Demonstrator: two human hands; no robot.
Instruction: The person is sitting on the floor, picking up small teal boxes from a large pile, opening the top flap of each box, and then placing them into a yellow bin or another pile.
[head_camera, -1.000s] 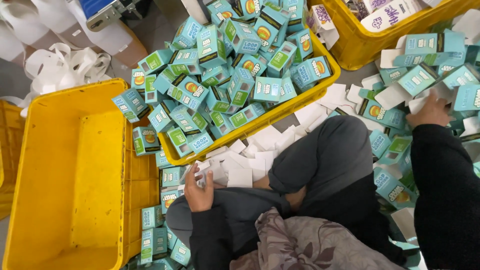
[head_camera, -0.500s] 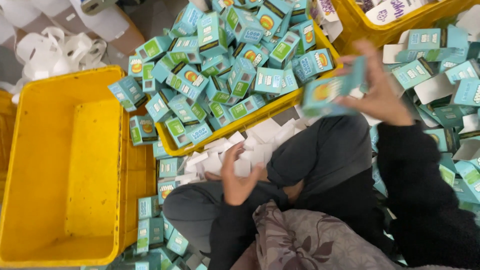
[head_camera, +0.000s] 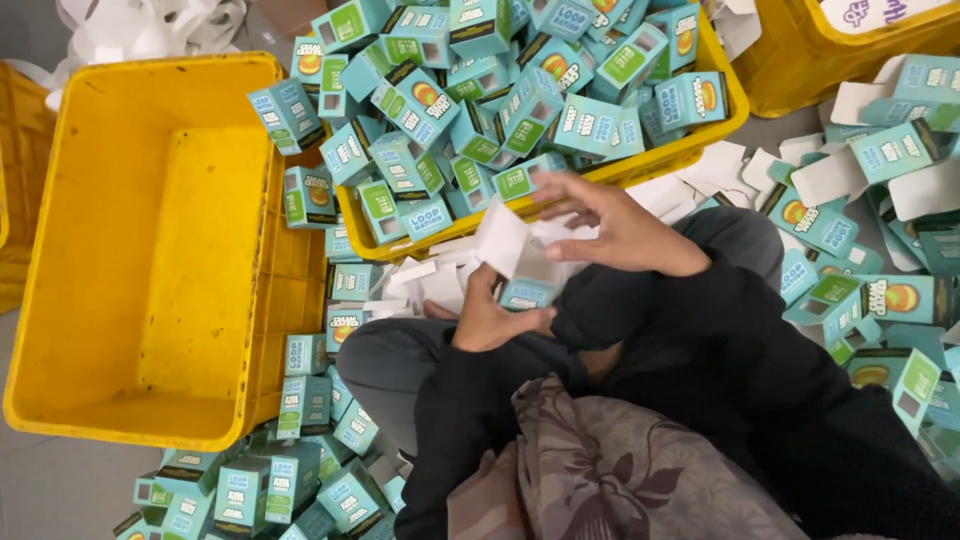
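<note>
I sit cross-legged in dark clothes. My left hand (head_camera: 487, 315) grips a small teal carton (head_camera: 527, 293) over my lap. My right hand (head_camera: 608, 222) has its fingers on the white opened flaps (head_camera: 505, 238) at the top of that same carton. Both hands meet just in front of a yellow crate (head_camera: 700, 145) heaped with several small teal and green cartons (head_camera: 480, 110). Parts of the carton are hidden behind my fingers.
A large yellow bin (head_camera: 140, 250) with a bare bottom stands at the left. Loose teal cartons lie on the floor at bottom left (head_camera: 270, 480) and at the right (head_camera: 870, 290). White card pieces (head_camera: 420, 280) lie by my knee. Another yellow crate (head_camera: 830, 50) is top right.
My right hand came back from the cartons at the far right carrying one carton, and it now meets my left hand over my lap. The carton's white flaps are now open.
</note>
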